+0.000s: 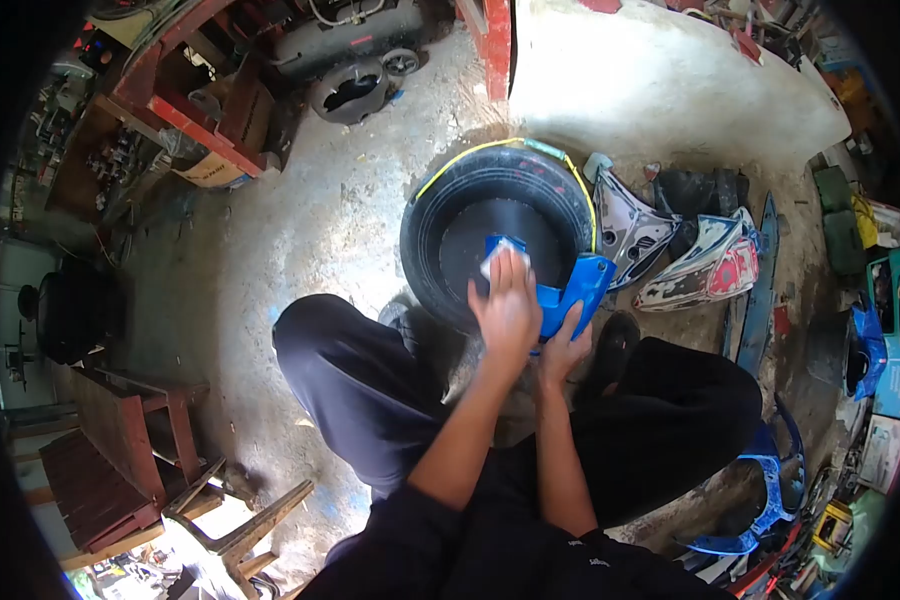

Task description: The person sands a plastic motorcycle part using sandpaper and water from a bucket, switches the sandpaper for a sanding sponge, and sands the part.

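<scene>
A blue plastic panel (pixel 592 280) lies across the near right part of a black bucket (pixel 427 262) with a yellow handle. My right hand (pixel 566 345) grips the panel's lower edge from the near side. Over the bucket's opening, my left hand (pixel 507 310) presses a small white pad (pixel 503 257) against the panel's far left end, fingers together. Part of the panel is hidden under my left hand and wrist.
White and red fairing pieces (pixel 705 270) lie right of the bucket. A blue frame part (pixel 765 500) sits at lower right. A wooden stool (pixel 235 535) is at lower left, a red metal stand (pixel 195 120) at upper left, and a white curved panel (pixel 670 90) behind the bucket.
</scene>
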Motion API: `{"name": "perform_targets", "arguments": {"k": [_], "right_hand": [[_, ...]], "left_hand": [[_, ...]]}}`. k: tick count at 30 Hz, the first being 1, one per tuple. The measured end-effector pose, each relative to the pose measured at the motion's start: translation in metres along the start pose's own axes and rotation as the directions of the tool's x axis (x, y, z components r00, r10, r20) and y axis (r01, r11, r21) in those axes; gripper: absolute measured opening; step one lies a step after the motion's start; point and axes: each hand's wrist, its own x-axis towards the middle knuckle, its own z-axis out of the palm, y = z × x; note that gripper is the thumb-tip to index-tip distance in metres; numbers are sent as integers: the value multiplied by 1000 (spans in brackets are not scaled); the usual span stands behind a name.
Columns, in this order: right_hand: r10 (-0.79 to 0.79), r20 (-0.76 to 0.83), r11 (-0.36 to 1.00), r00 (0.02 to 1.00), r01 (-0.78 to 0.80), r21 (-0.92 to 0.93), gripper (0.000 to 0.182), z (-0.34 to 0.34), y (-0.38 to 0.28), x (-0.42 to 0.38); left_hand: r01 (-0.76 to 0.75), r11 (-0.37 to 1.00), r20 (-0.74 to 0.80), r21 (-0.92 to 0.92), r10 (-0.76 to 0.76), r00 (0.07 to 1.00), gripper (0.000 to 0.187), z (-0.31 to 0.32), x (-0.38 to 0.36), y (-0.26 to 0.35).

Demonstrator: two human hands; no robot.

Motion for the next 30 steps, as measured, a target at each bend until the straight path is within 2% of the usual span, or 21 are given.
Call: {"name": "perform_targets", "arguments": {"k": [1, 3, 4, 5, 7, 9, 11, 13, 15, 16, 18, 21, 23, 25, 27, 28, 30], "right_hand": [[11, 20, 1000, 1000, -12, 11, 46, 0, -1, 1], [17, 41, 1000, 999, -18, 16, 46, -3, 4, 2], [5, 37, 1000, 999, -6, 28, 46, -2, 11, 4], [-9, 30, 999, 1000, 7, 46, 45, 1, 17, 7], [35, 47, 993, 998, -40, 110, 45, 2, 2, 4], [53, 55, 996, 997, -56, 64, 45, 1, 1, 4], [-9, 53, 999, 999, 7, 45, 45, 1, 6, 3], [-3, 57, 999, 998, 0, 45, 45, 1, 12, 4], [-20, 36, 1000, 999, 20, 9, 45, 1, 8, 4], [-25, 35, 1000, 999, 24, 8, 45, -1, 10, 5], [19, 26, 994, 999, -22, 104, 45, 4, 13, 5], [5, 4, 996, 1000, -5, 90, 46, 5, 9, 4], [10, 32, 998, 999, -12, 65, 45, 2, 10, 2], [-39, 32, 993, 999, 35, 112, 43, 4, -2, 1], [-28, 30, 996, 999, 25, 83, 43, 3, 8, 3], [-19, 29, 998, 999, 17, 57, 42, 1, 12, 5], [-7, 35, 993, 999, 2, 115, 42, 3, 13, 5]], "left_hand": [[3, 1000, 5, -4, -3, 1000, 45, 6, 18, -1], [122, 992, 111, -29, -119, 987, 44, 13, 37, 0], [88, 996, 12, -20, -88, 996, 44, 14, 25, 1], [55, 998, -13, -27, -55, 998, 47, 10, 5, -1], [38, 999, 62, 35, -40, 997, 49, -12, -37, 5], [-16, 999, 67, 50, 13, 998, 47, -20, -52, 1], [43, 999, 63, 12, -43, 997, 47, -9, -18, 1], [72, 997, 41, -26, -71, 997, 45, 4, 26, -3], [164, 985, 115, -59, -156, 981, 42, 20, 51, -6], [104, 993, 15, -59, -103, 995, 40, 14, 44, -3], [44, 999, 9, 12, -44, 999, 46, 4, 0, -1], [-54, 995, 19, 83, 53, 998, 50, -18, -61, 0], [-58, 996, 28, 74, 56, 998, 52, -11, -35, -3], [-2, 1000, -1, 12, 2, 1000, 51, 7, 13, -6], [36, 999, 14, 4, -36, 999, 50, 21, 38, -11], [75, 997, 24, -3, -75, 997, 49, 24, 42, -10], [52, 999, -2, 12, -52, 999, 49, 8, -6, -6]]}}
